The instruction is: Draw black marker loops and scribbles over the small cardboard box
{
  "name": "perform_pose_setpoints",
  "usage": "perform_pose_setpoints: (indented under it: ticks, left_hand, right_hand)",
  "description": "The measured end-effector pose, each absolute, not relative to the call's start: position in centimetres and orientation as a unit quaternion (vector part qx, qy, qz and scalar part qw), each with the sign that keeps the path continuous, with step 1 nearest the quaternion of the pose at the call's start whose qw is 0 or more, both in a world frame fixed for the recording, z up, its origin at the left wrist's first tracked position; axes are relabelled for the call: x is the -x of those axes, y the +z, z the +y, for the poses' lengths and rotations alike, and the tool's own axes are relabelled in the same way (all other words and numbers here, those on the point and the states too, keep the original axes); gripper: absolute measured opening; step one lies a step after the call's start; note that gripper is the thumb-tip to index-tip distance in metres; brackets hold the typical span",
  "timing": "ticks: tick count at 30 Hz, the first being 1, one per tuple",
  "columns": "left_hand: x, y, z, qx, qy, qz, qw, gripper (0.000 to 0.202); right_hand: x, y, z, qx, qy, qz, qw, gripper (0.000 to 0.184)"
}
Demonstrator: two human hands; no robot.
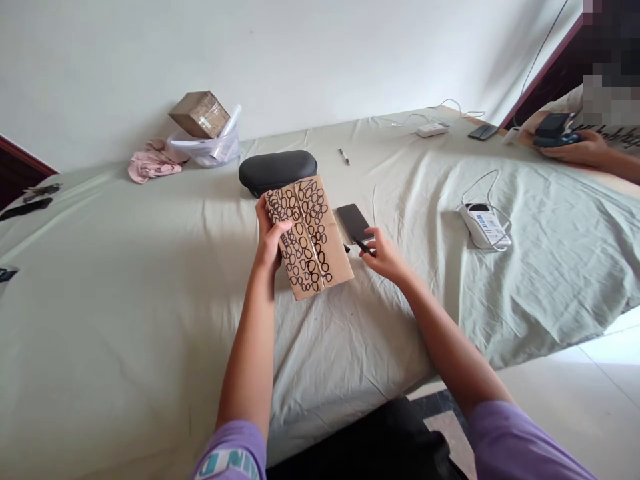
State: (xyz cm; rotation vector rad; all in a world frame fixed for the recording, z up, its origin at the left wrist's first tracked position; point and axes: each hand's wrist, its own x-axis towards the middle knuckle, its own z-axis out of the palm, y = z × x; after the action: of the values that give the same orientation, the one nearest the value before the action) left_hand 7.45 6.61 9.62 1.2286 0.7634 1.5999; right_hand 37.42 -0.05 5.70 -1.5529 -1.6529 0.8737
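Cardboard box, stiff and probably light, stands tilted near the bed's front edge; my left hand grips its left side, my right hand pinching a black pen.

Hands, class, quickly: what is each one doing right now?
Left hand: closed on the edge of the cardboard box, holding it up.
Right hand: closed on a black pen.

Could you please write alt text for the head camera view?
The left hand grips a cardboard box covered in black marker loops, tilted up above a cloth-covered table, while the right hand holds a black pen beside a dark phone. Another person's hand holds a device at far right.
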Motion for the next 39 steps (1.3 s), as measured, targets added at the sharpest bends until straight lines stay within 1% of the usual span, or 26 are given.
perform_pose_setpoints:
  ticks: [2, 4, 6, 9, 14, 21, 25, 26, 27, 31, 33, 35, 37, 39]
  left_hand:
    - [-7.4, 9.5, 6.8, -0.486, 0.665, 0.312, 0.473, 0.079]
    - [-7.2, 9.3, 7.0, -0.473, 0.679, 0.308, 0.470, 0.080]
    - [-7.0, 9.2, 7.1, -0.465, 0.687, 0.309, 0.465, 0.079]
    - [-6.9, 9.3, 7.0, -0.455, 0.689, 0.325, 0.462, 0.080]
    - [-7.0, 9.7, 6.7, -0.473, 0.665, 0.325, 0.478, 0.084]
    - [-7.5, 9.8, 6.6, -0.495, 0.677, 0.307, 0.450, 0.072]
    - [-7.6, 9.7, 6.8, -0.510, 0.675, 0.298, 0.442, 0.070]
    - [-7.6, 9.6, 6.9, -0.517, 0.671, 0.299, 0.438, 0.069]
    - [-7.6, 9.5, 7.0, -0.524, 0.667, 0.300, 0.436, 0.070]
    - [-7.6, 9.0, 7.6, -0.539, 0.656, 0.300, 0.434, 0.081]
    - [-7.6, 8.9, 7.7, -0.538, 0.658, 0.302, 0.432, 0.084]
    - [-7.5, 8.8, 7.8, -0.531, 0.664, 0.303, 0.430, 0.083]
    - [-7.5, 8.8, 7.8, -0.522, 0.672, 0.303, 0.428, 0.083]
    - [-7.5, 8.8, 7.8, -0.516, 0.676, 0.306, 0.427, 0.082]
  right_hand:
    - [-37.2, 5.9, -0.6, 0.625, 0.253, -0.691, 0.261, 0.045]
    - [-37.0, 6.1, -1.1, 0.638, 0.204, -0.715, 0.199, 0.036]
    - [-36.9, 6.3, -1.4, 0.642, 0.191, -0.726, 0.156, 0.034]
    - [-36.8, 6.4, -1.5, 0.645, 0.193, -0.730, 0.119, 0.034]
    - [-36.4, 5.9, -1.0, 0.641, 0.175, -0.739, 0.116, 0.041]
    - [-35.9, 4.6, -0.7, 0.625, 0.151, -0.753, 0.138, 0.051]
    - [-34.5, 4.7, -0.4, 0.653, 0.121, -0.735, 0.135, 0.068]
    - [-34.0, 4.8, -0.3, 0.659, 0.119, -0.730, 0.134, 0.068]
    - [-33.6, 4.8, -0.1, 0.663, 0.125, -0.725, 0.137, 0.063]
    - [-32.6, 4.5, 0.8, 0.662, 0.179, -0.700, 0.200, 0.024]
    - [-32.9, 4.1, 1.1, 0.657, 0.195, -0.685, 0.247, 0.016]
    - [-33.7, 3.7, 1.2, 0.649, 0.216, -0.660, 0.310, 0.017]
    - [-34.5, 3.5, 1.1, 0.628, 0.251, -0.627, 0.387, 0.026]
    - [-35.0, 3.7, 1.0, 0.586, 0.299, -0.594, 0.464, 0.040]
